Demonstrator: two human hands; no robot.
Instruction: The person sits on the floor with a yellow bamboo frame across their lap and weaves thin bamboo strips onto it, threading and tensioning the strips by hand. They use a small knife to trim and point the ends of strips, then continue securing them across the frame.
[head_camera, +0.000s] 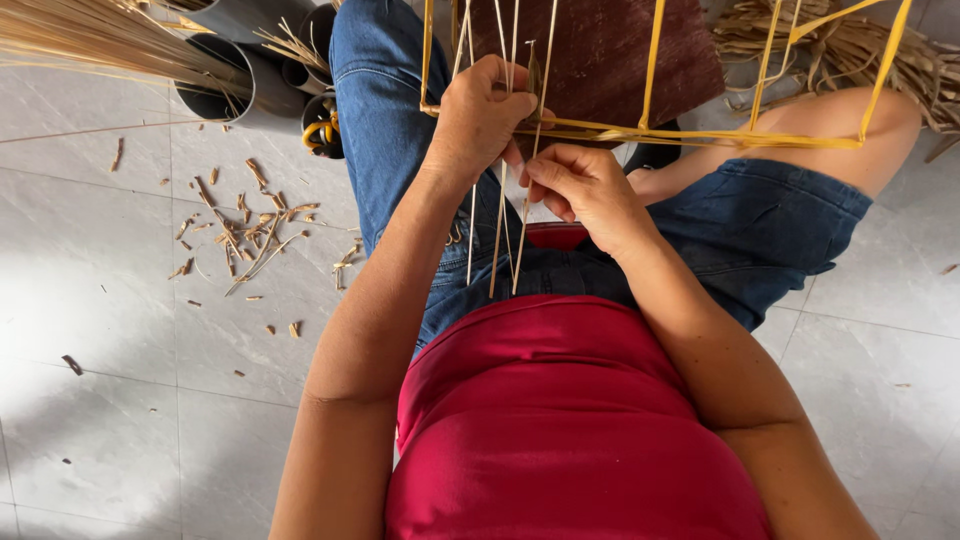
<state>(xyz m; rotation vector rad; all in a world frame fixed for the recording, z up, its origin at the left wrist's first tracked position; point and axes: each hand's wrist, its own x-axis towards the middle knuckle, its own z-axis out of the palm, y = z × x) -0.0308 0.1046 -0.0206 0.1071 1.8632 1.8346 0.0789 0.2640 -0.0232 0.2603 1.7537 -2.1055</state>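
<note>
Pale straw strips (500, 230) hang in a small bunch over the person's lap, running up through both hands to a yellow wire frame (650, 133) held just above the knees. The left hand (478, 120) has its grip closed around the strips where they meet the frame's lower bar, fingers curled over both. The right hand (578, 185) sits just beside it, thumb and fingertips pinched together on one or two strips a little lower down. Behind the frame lies a dark reddish-brown board (600, 55). No packages, labels or signs can be made out. On the grey tiled floor (120, 400) to the left lie scattered straw offcuts (245, 225); beyond them stand dark grey pipes (250, 70) holding long straw bundles (90, 35). A heap of flat dried strips (850, 50) lies at the upper right.
</note>
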